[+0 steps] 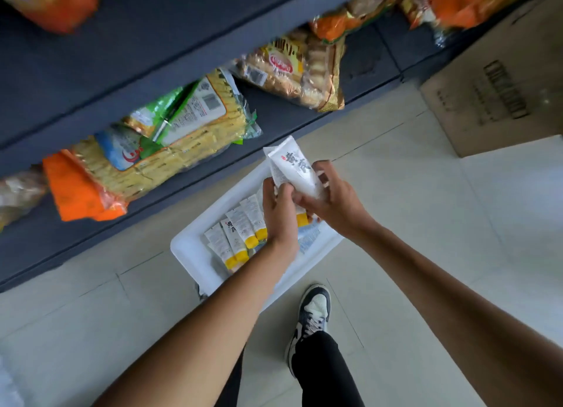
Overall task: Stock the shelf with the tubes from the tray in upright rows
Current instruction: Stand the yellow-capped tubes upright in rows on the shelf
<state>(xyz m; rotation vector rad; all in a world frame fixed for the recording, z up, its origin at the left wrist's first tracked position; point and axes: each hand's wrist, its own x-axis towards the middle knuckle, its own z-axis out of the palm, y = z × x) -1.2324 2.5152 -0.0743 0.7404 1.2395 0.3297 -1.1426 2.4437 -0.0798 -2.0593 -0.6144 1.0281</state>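
Looking down from head height, a person is standing over a white tray that is sitting on a pale tiled floor, just in front of a dark shelf.

Both hands are meeting above the tray's far end. The right hand is curling around the lower body of a white tube with dark lettering, crimped end pointing up and away. The left hand is pinching the same tube from the other side. A yellow cap is showing below the hands. Whether more tubes are bunched behind this one cannot be told.

Risks, as a judgement: with two hands sharing one smooth tube, it could be slipping free as the grip is changing over, then dropping into the tray or onto the tiles. Standing on a narrow cap, a tube is likely tipping easily and knocking its neighbours down. The shelf levels in view are holding snack bags, so a tube could be crowding against them. One shoe is touching or nearly touching the tray's near edge, so a step could be nudging it.

Counts: two hands; one tube clearly held; four tray tubes lying side by side, yellow caps toward the person, plus at least one more partly hidden beneath; one tray; about seven snack bags, several blurred; one cardboard box; one shoe.
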